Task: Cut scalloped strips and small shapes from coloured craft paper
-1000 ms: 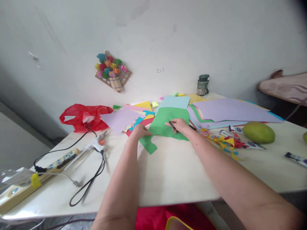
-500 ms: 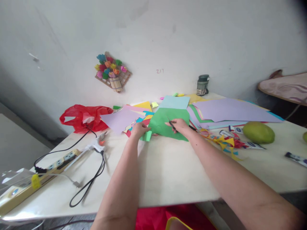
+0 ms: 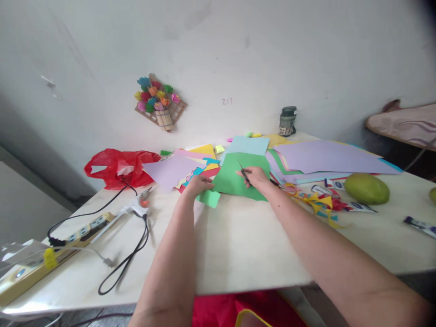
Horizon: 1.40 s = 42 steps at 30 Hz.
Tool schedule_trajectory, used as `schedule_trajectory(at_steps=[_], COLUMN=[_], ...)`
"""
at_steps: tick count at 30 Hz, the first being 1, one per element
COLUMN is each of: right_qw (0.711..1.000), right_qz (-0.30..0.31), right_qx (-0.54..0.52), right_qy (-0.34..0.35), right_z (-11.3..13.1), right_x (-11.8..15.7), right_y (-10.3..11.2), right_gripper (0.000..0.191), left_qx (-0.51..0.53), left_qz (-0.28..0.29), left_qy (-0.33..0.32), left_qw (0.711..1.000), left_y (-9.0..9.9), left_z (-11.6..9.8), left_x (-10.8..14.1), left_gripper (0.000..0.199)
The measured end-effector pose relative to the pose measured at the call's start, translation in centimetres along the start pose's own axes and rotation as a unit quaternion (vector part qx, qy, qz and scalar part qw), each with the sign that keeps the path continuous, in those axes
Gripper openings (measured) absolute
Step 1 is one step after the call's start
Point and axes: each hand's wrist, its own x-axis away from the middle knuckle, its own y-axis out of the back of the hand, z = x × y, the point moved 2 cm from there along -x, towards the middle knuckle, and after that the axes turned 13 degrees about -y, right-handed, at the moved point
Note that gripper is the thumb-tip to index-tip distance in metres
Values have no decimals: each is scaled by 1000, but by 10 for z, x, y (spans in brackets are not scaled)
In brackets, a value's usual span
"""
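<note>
A large green paper sheet (image 3: 235, 177) lies on the table in front of me. My right hand (image 3: 256, 177) rests over it, fingers closed around small dark-handled scissors (image 3: 244, 173) whose thin tip points away from me. At the sheet's left corner is my left hand (image 3: 200, 185), with thumb and fingertips together on the paper's edge. Just below those fingers, a small green paper piece (image 3: 209, 198) lies on the table, partly covered by the hand.
Coloured sheets (image 3: 327, 156) are stacked right, beside paper scraps (image 3: 318, 202), glue tubes (image 3: 361, 207) and a green fruit (image 3: 367, 188). Left are a red plastic bag (image 3: 119, 168), a glue gun (image 3: 138, 206) with its cord, and a power strip (image 3: 64, 252). A dark jar (image 3: 288, 121) stands behind.
The small green piece has slid out toward me from under my left hand and shows more. The large sheet's left edge has shifted and now slants. My right hand moved slightly.
</note>
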Motion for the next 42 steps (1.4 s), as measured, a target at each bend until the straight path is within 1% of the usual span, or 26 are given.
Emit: schedule_trajectory(at_steps=[3, 6, 8, 10, 12, 14, 16, 21, 24, 28, 30, 33, 35, 39, 42], right_qw=[1000, 1000, 1000, 999, 999, 999, 999, 994, 988, 979, 980, 983, 983, 983, 980], right_qz=[-10, -14, -17, -19, -21, -24, -36, -103, -144, -187, -187, -180, -179, -160, -145], right_qx=[-10, -17, -19, -23, -28, -34, -32, -1, 35, 68, 58, 39, 44, 87, 137], right_qy=[0, 11, 15, 18, 18, 18, 17, 24, 37, 37, 22, -6, -14, -8, -13], right_z=[0, 0, 1, 1, 3, 4, 4, 3, 3, 6, 8, 10, 12, 15, 12], right_x=[-1, -2, -2, -1, 0, 1, 1, -3, -6, -2, 2, 8, 11, 14, 12], right_y=[1, 1, 2, 2, 2, 3, 5, 12, 18, 26, 29, 33, 35, 35, 31], right_gripper=[30, 31, 31, 31, 31, 31, 31, 34, 39, 37, 37, 41, 42, 43, 43], left_qx=[80, 168, 211, 248, 284, 313, 339, 405, 430, 474, 487, 493, 496, 521, 542], left_qz=[-13, -28, -40, -42, -36, -40, -51, -92, -124, -184, -207, -229, -243, -268, -278], left_qy=[-25, -71, -96, -110, -113, -104, -92, -88, -85, -78, -74, -61, -46, -26, -14], left_qw=[996, 983, 972, 962, 951, 943, 935, 906, 890, 857, 845, 838, 832, 810, 793], left_y=[-2, -7, -10, -14, -18, -20, -22, -21, -19, -15, -14, -12, -10, -9, -8], left_z=[-1, 0, 1, 0, -3, -7, -9, -8, -5, -1, 0, 2, 5, 8, 6], left_x=[-2, -7, -9, -11, -11, -10, -9, -10, -13, -15, -16, -16, -16, -16, -16], left_gripper=[29, 49, 56, 53, 45, 38, 38, 43, 43, 36, 34, 32, 32, 31, 28])
